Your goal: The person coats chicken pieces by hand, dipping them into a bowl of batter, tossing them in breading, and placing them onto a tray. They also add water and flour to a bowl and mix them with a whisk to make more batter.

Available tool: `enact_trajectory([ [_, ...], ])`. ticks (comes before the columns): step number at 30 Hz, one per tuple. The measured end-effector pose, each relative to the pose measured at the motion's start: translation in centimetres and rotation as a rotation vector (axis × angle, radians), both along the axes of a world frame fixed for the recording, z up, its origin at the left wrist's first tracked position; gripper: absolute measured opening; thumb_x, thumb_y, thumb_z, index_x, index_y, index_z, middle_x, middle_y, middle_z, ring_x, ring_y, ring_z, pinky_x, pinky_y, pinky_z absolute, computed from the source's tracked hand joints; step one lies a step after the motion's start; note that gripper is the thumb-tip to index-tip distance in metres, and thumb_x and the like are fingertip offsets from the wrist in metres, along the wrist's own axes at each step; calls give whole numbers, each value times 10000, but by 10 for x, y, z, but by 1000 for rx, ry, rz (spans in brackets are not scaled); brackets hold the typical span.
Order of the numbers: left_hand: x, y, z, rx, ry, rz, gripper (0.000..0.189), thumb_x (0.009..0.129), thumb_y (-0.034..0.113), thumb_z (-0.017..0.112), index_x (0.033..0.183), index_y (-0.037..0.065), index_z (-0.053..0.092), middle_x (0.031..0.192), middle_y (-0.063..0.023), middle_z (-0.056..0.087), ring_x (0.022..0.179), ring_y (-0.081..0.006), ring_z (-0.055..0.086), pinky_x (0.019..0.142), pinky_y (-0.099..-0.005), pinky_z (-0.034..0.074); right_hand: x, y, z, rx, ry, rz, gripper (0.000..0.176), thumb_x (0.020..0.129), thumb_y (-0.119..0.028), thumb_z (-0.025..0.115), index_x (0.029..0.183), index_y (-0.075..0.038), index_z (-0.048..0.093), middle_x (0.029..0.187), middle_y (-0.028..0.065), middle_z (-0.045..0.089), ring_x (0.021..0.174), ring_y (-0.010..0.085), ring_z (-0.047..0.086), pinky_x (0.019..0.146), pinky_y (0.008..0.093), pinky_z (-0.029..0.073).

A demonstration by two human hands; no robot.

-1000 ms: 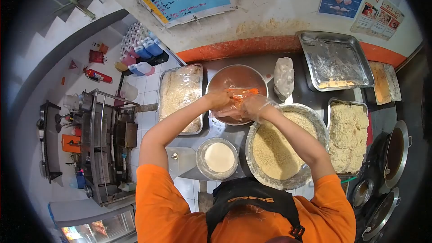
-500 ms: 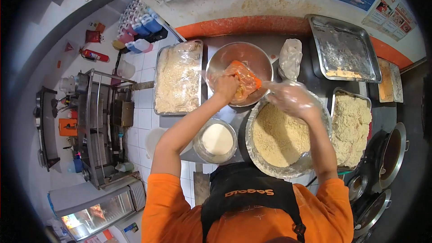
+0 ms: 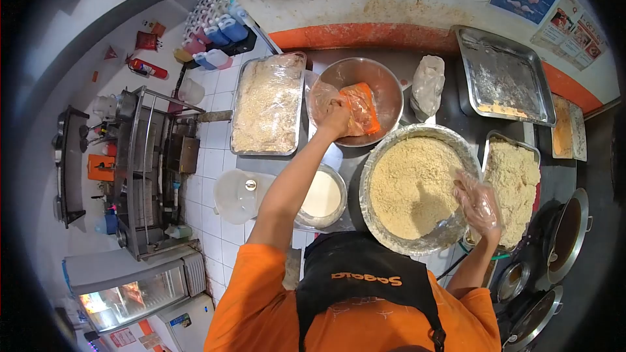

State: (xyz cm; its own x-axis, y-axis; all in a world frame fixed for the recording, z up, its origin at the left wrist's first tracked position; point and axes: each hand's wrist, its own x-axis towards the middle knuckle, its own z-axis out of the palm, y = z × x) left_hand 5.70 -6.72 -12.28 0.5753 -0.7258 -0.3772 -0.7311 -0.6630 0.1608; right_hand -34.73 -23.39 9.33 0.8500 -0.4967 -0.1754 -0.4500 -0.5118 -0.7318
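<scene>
My left hand (image 3: 335, 119) reaches over the left side of a steel bowl (image 3: 385, 78), closed around a clear plastic bag (image 3: 323, 94). Beside it in the bowl lies an orange packet (image 3: 362, 109). My right hand (image 3: 479, 205), in a clear plastic glove, is over the right rim of a large basin (image 3: 370, 221) of pale crumbs (image 3: 411, 182). Its fingers are spread, with nothing visible in them. A smaller bowl (image 3: 343, 202) of creamy white contents stands below my left hand.
A plastic-wrapped crumb-filled tray (image 3: 267, 107) lies left, a coated-food tray (image 3: 512, 182) right. An upright whitish bag (image 3: 428, 85) and a large steel tray (image 3: 505, 75) stand behind. A clear plastic container (image 3: 238, 195) is at the left edge; pans (image 3: 567, 234) stand far right.
My right hand has moved from beside the steel bowl down and right to the basin's right rim. My left hand has stayed at the bowl. The view has shifted slightly.
</scene>
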Motion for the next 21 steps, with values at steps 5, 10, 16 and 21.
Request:
enact_trajectory([
  [5, -22, 5, 23, -119, -52, 9, 554, 805, 81, 651, 1280, -125, 454, 1313, -359, 501, 1211, -459, 536, 1006, -474, 463, -17, 7, -5, -119, 9, 0, 381, 901, -56, 660, 1254, 75, 600, 1013, 249, 712, 932, 276, 719, 791, 341, 541],
  [10, -9, 12, 64, -114, 45, -96, 430, 828, 180, 656, 1150, -88, 558, 1106, -322, 645, 1018, -436, 650, 900, -481, 521, -16, 20, 5, -13, 9, -128, 344, 914, -39, 637, 1238, 75, 608, 1007, 249, 714, 915, 269, 723, 785, 333, 539],
  [16, -8, 25, 101, -552, 98, 29, 289, 852, 258, 639, 1031, 43, 714, 974, -260, 694, 921, -430, 669, 800, -482, 532, -22, 23, 9, 0, -1, -171, 326, 925, -37, 614, 1237, 54, 620, 1003, 218, 724, 941, 252, 716, 804, 334, 537],
  [21, -8, 53, 101, -864, 383, 295, 230, 884, 193, 611, 995, 31, 730, 865, -179, 714, 800, -278, 694, 744, -379, 533, -2, 18, 3, 8, -174, -88, 334, 913, -129, 669, 1211, 20, 653, 976, 217, 725, 871, 259, 723, 745, 346, 547],
])
